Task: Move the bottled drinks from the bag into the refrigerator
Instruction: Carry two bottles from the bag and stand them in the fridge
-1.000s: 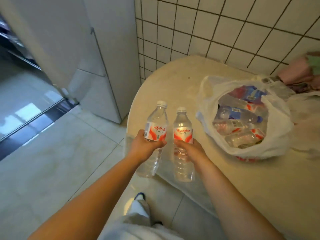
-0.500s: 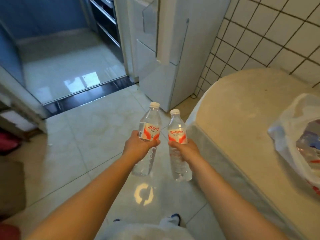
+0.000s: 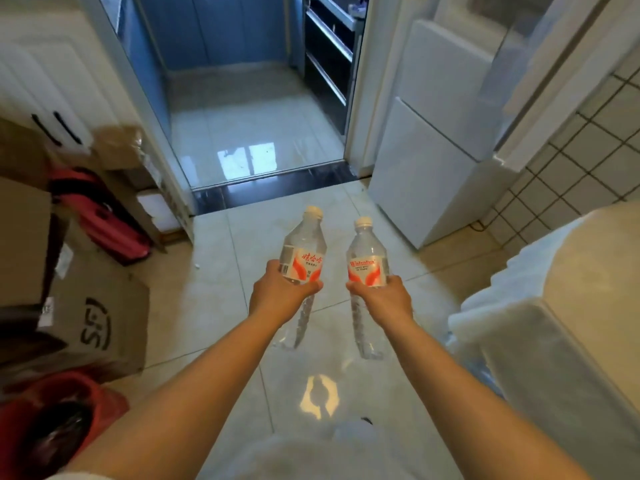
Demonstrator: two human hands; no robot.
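A home, at the edge of a kitchen. A white fridge [image 3: 436, 140] stands against a wall of small white tiles [image 3: 585, 157], beside a doorway [image 3: 256, 98] into a blue-walled room with dark shelving [image 3: 327, 53]. Glossy pale floor tiles [image 3: 221, 306], a stone-topped counter [image 3: 595, 271], stacked cardboard boxes [image 3: 100, 317] and a white cabinet [image 3: 52, 88] mark a lived-in household.

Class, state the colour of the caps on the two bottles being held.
White, both caps, seen in the head view.

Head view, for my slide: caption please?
Left hand and right hand each carry a water bottle toward the white refrigerator.
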